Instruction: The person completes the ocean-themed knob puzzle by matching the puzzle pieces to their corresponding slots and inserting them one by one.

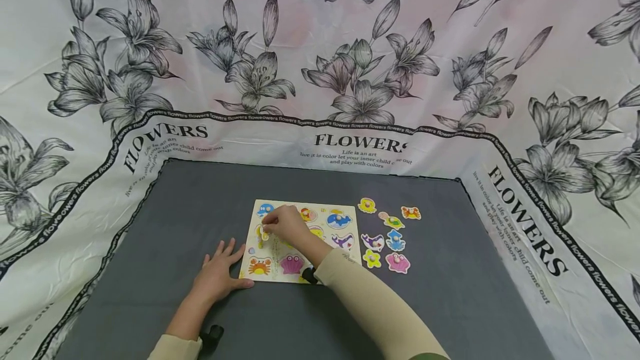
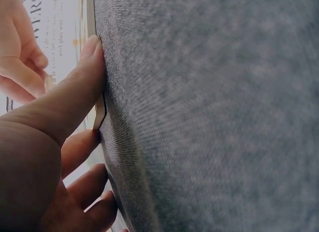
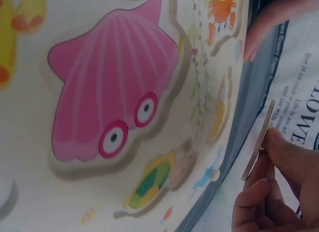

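A flat wooden puzzle board [image 1: 275, 278] printed with sea animals lies on the dark grey table. My right hand [image 1: 287, 225] is over its left part and pinches a thin wooden puzzle piece [image 3: 259, 141]. That piece shows edge-on in the right wrist view, so its picture is hidden. My left hand [image 1: 216, 275] rests with spread fingers beside the board's lower left corner, its thumb [image 2: 89, 58] against the board's edge. Below the right wrist, a pink shell-shaped picture [image 3: 109, 87] and a turtle recess [image 3: 154, 179] show on the board.
Right of the board lie several loose knobbed pieces: a crab [image 1: 411, 213], a turtle [image 1: 391, 220], a purple whale [image 1: 373, 242], a blue piece [image 1: 395, 240], a yellow star [image 1: 371, 258] and a pink shell [image 1: 398, 262]. A flower-printed cloth [image 1: 265, 143] hangs behind the table.
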`<action>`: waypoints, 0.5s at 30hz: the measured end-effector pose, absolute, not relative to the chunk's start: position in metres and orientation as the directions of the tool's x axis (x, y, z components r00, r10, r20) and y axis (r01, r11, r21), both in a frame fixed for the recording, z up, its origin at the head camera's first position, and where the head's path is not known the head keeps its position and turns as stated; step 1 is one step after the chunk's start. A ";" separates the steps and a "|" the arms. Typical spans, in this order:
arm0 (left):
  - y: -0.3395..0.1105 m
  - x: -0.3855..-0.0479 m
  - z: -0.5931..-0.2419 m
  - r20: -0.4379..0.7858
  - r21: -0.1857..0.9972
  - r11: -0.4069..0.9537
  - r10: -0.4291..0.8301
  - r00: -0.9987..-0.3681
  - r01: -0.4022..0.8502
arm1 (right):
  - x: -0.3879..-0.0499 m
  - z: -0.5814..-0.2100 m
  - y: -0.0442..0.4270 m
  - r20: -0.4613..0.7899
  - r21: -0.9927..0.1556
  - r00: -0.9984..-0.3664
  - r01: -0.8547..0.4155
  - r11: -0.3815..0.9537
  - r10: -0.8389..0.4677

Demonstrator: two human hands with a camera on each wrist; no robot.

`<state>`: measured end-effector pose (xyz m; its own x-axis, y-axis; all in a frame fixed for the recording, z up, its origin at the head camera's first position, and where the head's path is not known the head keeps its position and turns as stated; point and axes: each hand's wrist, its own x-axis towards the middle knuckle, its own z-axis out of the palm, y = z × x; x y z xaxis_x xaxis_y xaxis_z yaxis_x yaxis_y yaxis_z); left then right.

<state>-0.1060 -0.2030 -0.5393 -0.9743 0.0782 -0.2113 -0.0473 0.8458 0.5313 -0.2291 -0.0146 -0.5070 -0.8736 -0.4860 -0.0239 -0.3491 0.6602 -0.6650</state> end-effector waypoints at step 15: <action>-0.203 -0.105 -0.541 -0.187 0.533 0.845 0.074 -0.980 -0.038 | -0.230 -0.536 -0.035 -0.116 -0.578 -0.879 -0.319 0.751 -0.463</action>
